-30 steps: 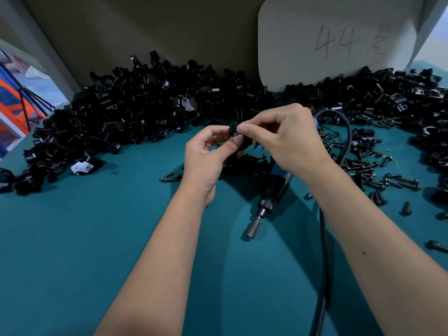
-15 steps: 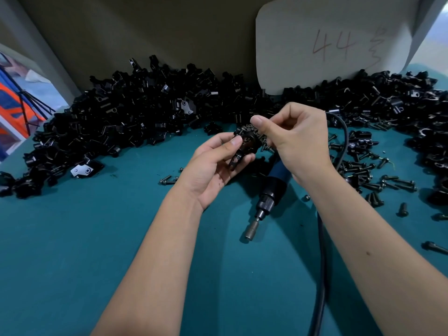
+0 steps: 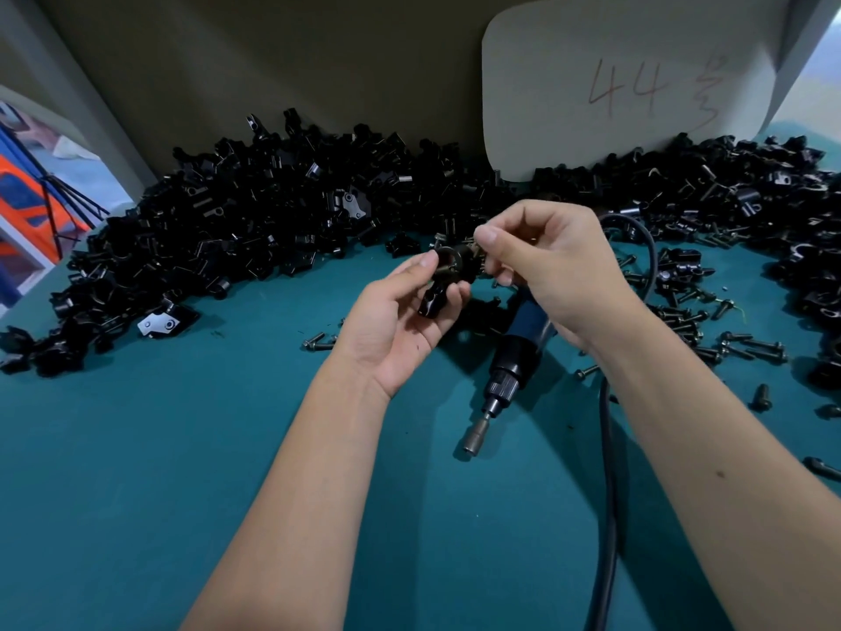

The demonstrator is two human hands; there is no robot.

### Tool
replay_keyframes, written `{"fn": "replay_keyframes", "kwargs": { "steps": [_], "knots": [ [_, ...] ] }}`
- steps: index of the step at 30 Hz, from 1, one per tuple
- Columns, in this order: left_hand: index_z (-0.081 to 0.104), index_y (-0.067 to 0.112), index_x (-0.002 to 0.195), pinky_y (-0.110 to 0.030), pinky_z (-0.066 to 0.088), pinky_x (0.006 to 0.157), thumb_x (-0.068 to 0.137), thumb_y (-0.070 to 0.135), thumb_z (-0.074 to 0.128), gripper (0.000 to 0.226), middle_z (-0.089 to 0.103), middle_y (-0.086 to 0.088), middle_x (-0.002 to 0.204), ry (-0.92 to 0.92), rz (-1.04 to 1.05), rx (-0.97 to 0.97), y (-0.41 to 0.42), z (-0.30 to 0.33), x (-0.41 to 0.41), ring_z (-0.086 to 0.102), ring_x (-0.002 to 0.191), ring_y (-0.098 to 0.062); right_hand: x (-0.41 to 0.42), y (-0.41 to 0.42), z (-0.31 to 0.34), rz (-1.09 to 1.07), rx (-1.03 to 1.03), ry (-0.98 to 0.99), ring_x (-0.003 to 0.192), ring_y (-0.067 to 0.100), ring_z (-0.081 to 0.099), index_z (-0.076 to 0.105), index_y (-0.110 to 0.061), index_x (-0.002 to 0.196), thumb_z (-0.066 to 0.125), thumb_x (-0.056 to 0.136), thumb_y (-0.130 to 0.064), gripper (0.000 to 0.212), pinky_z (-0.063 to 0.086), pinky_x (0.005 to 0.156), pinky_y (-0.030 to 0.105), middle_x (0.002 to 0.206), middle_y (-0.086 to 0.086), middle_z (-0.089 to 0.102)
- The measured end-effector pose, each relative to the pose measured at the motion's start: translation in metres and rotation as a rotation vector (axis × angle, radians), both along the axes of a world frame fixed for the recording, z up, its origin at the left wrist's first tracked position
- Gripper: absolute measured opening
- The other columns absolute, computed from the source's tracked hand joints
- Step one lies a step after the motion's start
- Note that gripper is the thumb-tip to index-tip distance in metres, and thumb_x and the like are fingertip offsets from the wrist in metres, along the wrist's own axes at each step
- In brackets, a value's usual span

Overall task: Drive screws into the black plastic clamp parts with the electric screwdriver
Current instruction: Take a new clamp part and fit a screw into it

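Item: black clamp part [image 3: 443, 284], held above the teal table [image 3: 136, 448] at centre, gripped between thumb and fingers of the left hand [image 3: 400, 330]. Right hand [image 3: 546, 275], at its 3 o'clock, pinches a small screw [image 3: 475, 250] against the clamp. Electric screwdriver [image 3: 514, 362] lies at 5 o'clock; clamp pile [image 3: 255, 230] at 10 o'clock.

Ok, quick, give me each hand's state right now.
Left hand: holds a black clamp part.
Right hand: pinches something small at the clamp part, likely a screw; too small to tell.
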State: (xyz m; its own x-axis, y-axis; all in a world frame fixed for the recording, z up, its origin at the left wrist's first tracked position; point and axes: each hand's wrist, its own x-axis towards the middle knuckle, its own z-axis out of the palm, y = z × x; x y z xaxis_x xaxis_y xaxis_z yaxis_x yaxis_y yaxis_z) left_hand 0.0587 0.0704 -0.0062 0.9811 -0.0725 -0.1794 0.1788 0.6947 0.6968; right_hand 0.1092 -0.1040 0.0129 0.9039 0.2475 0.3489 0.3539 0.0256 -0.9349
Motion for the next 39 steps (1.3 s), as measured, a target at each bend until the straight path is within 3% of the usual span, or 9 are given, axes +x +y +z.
{"fn": "replay_keyframes", "kwargs": {
  "steps": [6,11,17,20,23,27,31,35,39],
  "knots": [
    [0.066,0.002,0.114,-0.019,0.044,0.061,0.094,0.032,0.065,0.036,0.062,-0.016,0.102,-0.025,-0.083,0.058,-0.006,0.002,0.002,0.054,0.072,-0.017,-0.002,0.005,-0.003,0.028,-0.106,-0.019,0.058,0.008,0.057,0.081,-0.013,0.093,0.074,0.096,-0.013,0.007,0.050,0.060,0.021,0.065,-0.001,0.067],
    [0.059,0.005,0.131,-0.016,0.041,0.047,0.098,0.037,0.066,0.046,0.066,-0.009,0.091,-0.044,-0.003,0.189,-0.009,0.000,0.005,0.052,0.062,-0.013,-0.006,0.009,-0.001,0.050,-0.111,0.000,0.053,0.008,0.052,0.081,-0.012,0.087,0.080,0.092,-0.019,0.008,0.046,0.053,0.024,0.064,0.000,0.065],
    [0.055,0.010,0.113,-0.015,0.036,0.043,0.101,0.027,0.059,0.021,0.068,-0.005,0.080,-0.076,-0.045,0.162,-0.008,-0.001,0.003,0.050,0.057,-0.011,-0.008,0.013,-0.001,0.060,-0.055,0.075,0.050,0.010,0.047,0.073,-0.010,0.075,0.083,0.088,-0.018,0.018,0.041,0.047,0.027,0.059,-0.001,0.061],
    [0.051,0.010,0.121,-0.015,0.035,0.044,0.098,0.027,0.060,0.030,0.064,-0.013,0.085,-0.088,-0.092,0.149,-0.006,0.001,0.003,0.048,0.057,-0.012,-0.006,0.011,-0.001,0.094,-0.023,0.093,0.053,0.017,0.047,0.074,-0.007,0.078,0.081,0.090,-0.017,0.017,0.044,0.049,0.026,0.060,0.000,0.061],
    [0.048,0.008,0.125,-0.013,0.031,0.044,0.096,0.031,0.060,0.039,0.059,-0.016,0.090,-0.069,-0.151,0.137,-0.003,0.001,0.003,0.046,0.057,-0.011,-0.006,0.007,0.000,0.178,-0.030,0.112,0.061,0.023,0.048,0.077,-0.002,0.089,0.076,0.093,-0.015,0.014,0.046,0.054,0.023,0.073,0.016,0.061],
    [0.061,0.006,0.105,-0.012,0.022,0.045,0.098,0.036,0.055,0.032,0.061,-0.014,0.090,-0.056,-0.247,0.095,0.001,0.000,0.003,0.043,0.054,-0.007,-0.008,0.003,0.003,0.289,-0.038,0.141,0.065,0.012,0.051,0.080,-0.008,0.094,0.067,0.099,-0.010,0.014,0.047,0.055,0.021,0.081,0.012,0.064],
    [0.062,0.010,0.101,-0.009,0.025,0.037,0.095,0.039,0.058,0.031,0.065,-0.012,0.091,-0.028,-0.276,0.044,0.002,-0.001,0.003,0.044,0.049,-0.003,-0.010,0.004,0.005,0.312,-0.009,0.192,0.064,0.010,0.047,0.080,-0.007,0.096,0.065,0.100,-0.008,0.016,0.042,0.051,0.020,0.079,0.015,0.060],
    [0.062,0.015,0.099,-0.009,0.025,0.034,0.096,0.041,0.060,0.026,0.064,-0.009,0.084,-0.009,-0.295,0.031,0.002,-0.002,0.003,0.044,0.046,-0.002,-0.010,0.006,0.005,0.279,0.018,0.219,0.057,0.009,0.053,0.078,-0.007,0.087,0.073,0.092,-0.014,0.011,0.039,0.044,0.017,0.067,0.006,0.064],
    [0.064,0.015,0.103,-0.010,0.029,0.036,0.094,0.041,0.064,0.028,0.060,-0.006,0.077,0.008,-0.310,0.052,0.002,-0.001,0.003,0.044,0.047,-0.002,-0.011,0.007,0.005,0.229,-0.001,0.214,0.048,0.012,0.052,0.071,-0.013,0.068,0.083,0.079,-0.030,0.024,0.036,0.041,0.018,0.061,0.009,0.064]
  ]
}}
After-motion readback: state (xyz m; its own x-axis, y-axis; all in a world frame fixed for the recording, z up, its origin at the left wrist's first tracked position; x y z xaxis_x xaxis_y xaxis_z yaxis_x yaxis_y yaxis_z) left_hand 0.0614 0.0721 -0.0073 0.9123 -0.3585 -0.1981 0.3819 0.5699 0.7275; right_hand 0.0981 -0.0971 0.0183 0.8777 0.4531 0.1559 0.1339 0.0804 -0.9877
